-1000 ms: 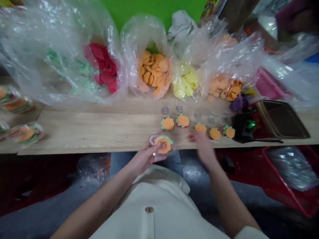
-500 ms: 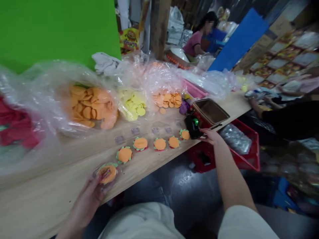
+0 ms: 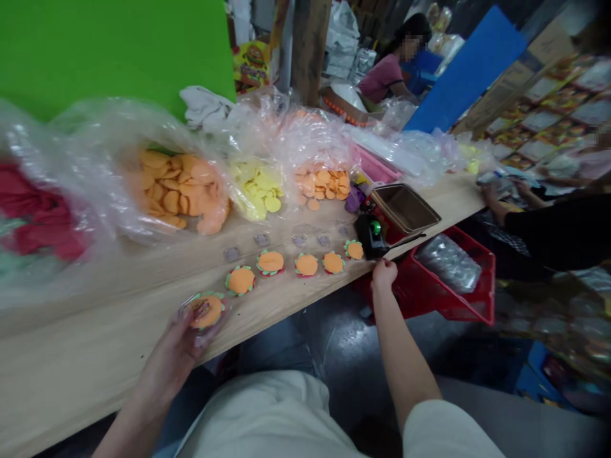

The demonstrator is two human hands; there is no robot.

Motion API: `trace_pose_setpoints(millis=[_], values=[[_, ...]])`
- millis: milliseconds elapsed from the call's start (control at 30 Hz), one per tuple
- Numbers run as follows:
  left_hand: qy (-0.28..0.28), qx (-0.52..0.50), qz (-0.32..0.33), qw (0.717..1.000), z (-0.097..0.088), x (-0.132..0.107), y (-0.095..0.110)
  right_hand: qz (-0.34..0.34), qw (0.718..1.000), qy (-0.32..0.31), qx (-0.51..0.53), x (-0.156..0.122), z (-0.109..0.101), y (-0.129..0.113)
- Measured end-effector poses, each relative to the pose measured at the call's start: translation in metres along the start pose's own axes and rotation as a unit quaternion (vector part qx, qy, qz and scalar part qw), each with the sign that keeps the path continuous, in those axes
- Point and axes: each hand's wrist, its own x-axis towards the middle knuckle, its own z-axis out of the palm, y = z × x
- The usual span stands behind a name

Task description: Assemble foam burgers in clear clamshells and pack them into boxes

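My left hand point(image 3: 169, 359) grips a small clear plastic case point(image 3: 205, 312) at the front edge of the wooden table point(image 3: 95, 337). Inside it sits a foam burger-shaped piece with an orange disc and a green frill. Several similar pieces, such as the nearest burger piece point(image 3: 240, 280), lie in a row beside it. Small clear plastic cases point(image 3: 261, 239) stand behind that row. My right hand point(image 3: 384, 275) is curled at the table edge, holding nothing I can see, just below a black device with a green button point(image 3: 372, 232).
Clear bags of orange point(image 3: 181, 191), yellow point(image 3: 258, 194) and peach point(image 3: 322, 184) foam discs line the table's back. A brown tray point(image 3: 403, 208) stands past the device. A red crate point(image 3: 451, 273) sits below the edge. A co-worker in pink point(image 3: 384, 77) sits beyond; a black sleeve point(image 3: 548, 232) shows at right.
My view has swung left since the oldest frame. My right hand has moved from the row of pieces to the table edge, then dropped below the device. My left hand keeps the case.
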Motion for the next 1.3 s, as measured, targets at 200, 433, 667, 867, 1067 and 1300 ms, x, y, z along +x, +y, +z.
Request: trace_pose_setpoints(millis=[200, 433, 667, 867, 1067, 1300], values=[[0.011, -0.039, 0.062, 0.997, 0.002, -0.024, 0.013, -0.057, 0.983, -0.166, 0.047, -0.110, 0.029, -0.052], [-0.004, -0.066, 0.109, 0.992, -0.006, -0.046, 0.031, -0.069, 0.789, -0.599, 0.118, -0.294, 0.078, -0.114], [-0.010, -0.108, 0.142, 0.984, -0.024, -0.059, 0.037, -0.066, 0.795, -0.595, 0.102, -0.328, 0.091, -0.113], [-0.009, -0.114, 0.141, 0.983, -0.022, -0.063, 0.035, -0.062, 0.812, -0.573, 0.088, -0.339, 0.092, -0.111], [-0.013, -0.093, 0.148, 0.984, -0.019, -0.067, 0.036, -0.035, 0.769, -0.632, 0.086, -0.323, 0.106, -0.107], [0.055, -0.111, 0.175, 0.977, -0.021, -0.065, 0.043, -0.271, 0.820, -0.493, -0.105, -0.288, 0.089, -0.114]])
